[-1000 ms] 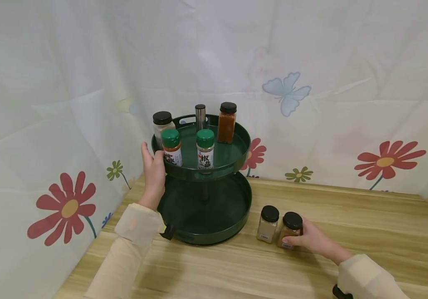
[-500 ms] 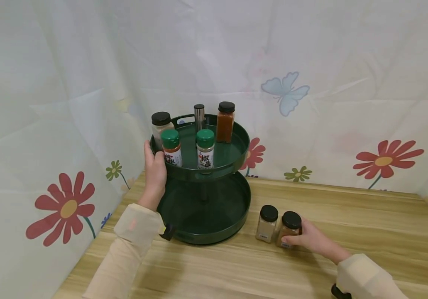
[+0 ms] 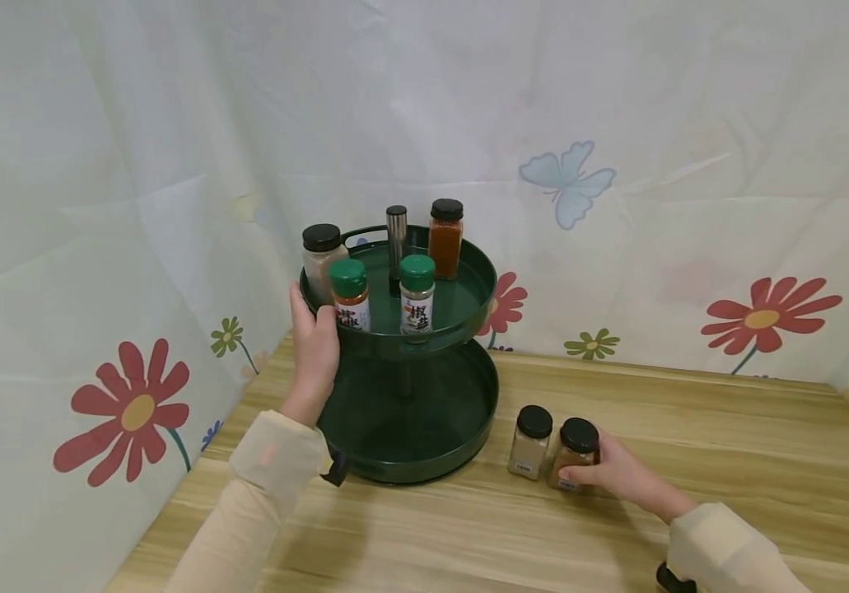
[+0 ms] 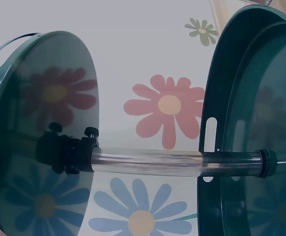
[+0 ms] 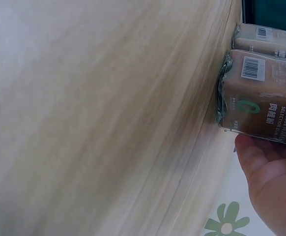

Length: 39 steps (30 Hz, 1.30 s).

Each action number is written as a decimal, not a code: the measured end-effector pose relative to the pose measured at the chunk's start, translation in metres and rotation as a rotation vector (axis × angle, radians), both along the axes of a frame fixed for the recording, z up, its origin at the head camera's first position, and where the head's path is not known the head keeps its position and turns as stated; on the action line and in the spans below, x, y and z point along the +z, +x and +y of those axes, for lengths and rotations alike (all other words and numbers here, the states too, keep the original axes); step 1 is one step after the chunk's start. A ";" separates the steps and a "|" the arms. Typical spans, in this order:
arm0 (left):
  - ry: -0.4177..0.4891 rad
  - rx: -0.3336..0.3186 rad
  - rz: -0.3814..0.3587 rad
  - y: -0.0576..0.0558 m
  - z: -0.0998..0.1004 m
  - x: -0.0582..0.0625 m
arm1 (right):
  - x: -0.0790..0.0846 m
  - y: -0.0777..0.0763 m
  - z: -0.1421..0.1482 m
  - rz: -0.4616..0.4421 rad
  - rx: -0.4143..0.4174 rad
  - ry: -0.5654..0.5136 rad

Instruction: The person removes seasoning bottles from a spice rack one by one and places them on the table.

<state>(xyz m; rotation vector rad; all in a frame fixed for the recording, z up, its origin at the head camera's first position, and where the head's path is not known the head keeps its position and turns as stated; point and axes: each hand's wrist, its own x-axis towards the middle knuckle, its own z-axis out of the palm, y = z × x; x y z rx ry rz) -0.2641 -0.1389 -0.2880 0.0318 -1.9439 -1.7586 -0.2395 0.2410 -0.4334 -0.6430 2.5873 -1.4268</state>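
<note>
The right hand point(image 3: 608, 469) grasps a square, clear, black-lidded jar of brown powder point(image 5: 258, 93), upright on the wood-grained desk point(image 3: 454, 543). Just left of it, a matching jar of beige powder point(image 3: 529, 452) stands between it and the dark green, round two-tier rack point(image 3: 424, 471). The left hand point(image 3: 314, 350), farther off, touches the rack's left upper side; whether it grips, I cannot tell.

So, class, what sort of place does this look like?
Probably a tabletop made up as a kitchen corner: a two-tier rack with spice jars stands on a wood-grain table, and wrinkled, flower-printed sheeting forms the backdrop.
</note>
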 end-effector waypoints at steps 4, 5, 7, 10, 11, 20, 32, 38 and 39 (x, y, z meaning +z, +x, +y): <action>-0.004 0.008 0.018 0.001 0.003 -0.001 | 0.000 0.000 0.000 0.001 -0.007 -0.004; -0.007 0.008 0.027 0.002 0.003 -0.001 | 0.000 0.001 0.000 0.001 -0.009 -0.004; -0.015 0.017 0.028 0.002 0.005 -0.002 | 0.000 0.001 0.000 0.013 -0.010 0.001; -0.030 0.034 0.035 0.004 0.006 -0.002 | 0.001 0.000 -0.001 0.013 -0.019 0.010; -0.035 0.037 0.033 0.004 0.007 -0.003 | 0.001 0.000 -0.001 0.014 -0.020 0.012; -0.074 0.044 0.025 0.005 0.009 -0.004 | 0.000 0.000 0.000 0.014 -0.013 0.009; -0.089 0.047 0.013 0.007 0.010 -0.005 | 0.007 0.002 0.003 -0.056 -0.006 -0.010; -0.087 0.050 0.008 0.007 0.009 -0.005 | 0.014 0.004 0.004 -0.052 0.012 -0.059; -0.087 0.050 0.006 0.007 0.009 -0.005 | 0.015 0.004 0.004 -0.049 0.018 -0.070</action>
